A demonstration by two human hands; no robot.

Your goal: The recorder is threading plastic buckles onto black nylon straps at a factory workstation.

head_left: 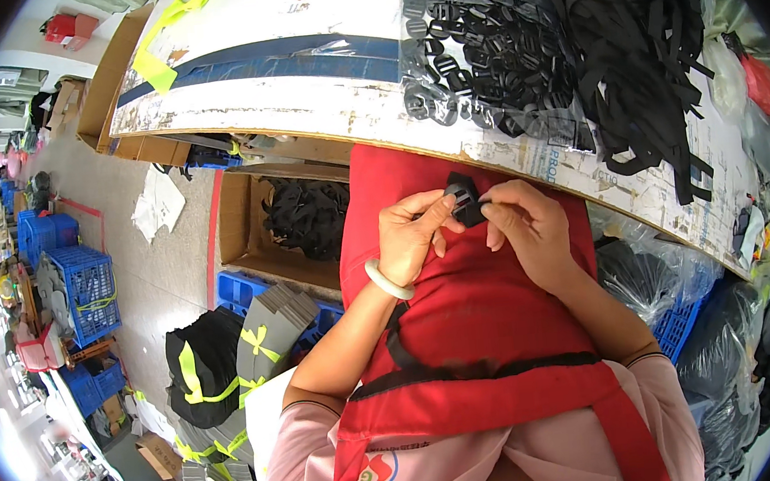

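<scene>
Above my lap, on the red apron (478,296), both hands meet at a small black plastic buckle (462,198) with black webbing strap at it. My left hand (408,238), a pale bangle on its wrist, pinches the buckle between thumb and fingers. From the other side, my right hand (532,226) is closed with thumb and forefinger on the black strap end; the fingers partly hide how the strap runs through the buckle. Just beyond lies a heap of loose black buckles (479,64) on clear plastic, with a bundle of black straps (628,69) to its right.
The worn white table (297,100) has its near edge just past my hands. Under it, at left, an open carton (233,223) holds black pieces. Stacked grey and black pieces (203,369) tied with yellow-green strips stand at my left. Plastic bags (639,276) crowd the right.
</scene>
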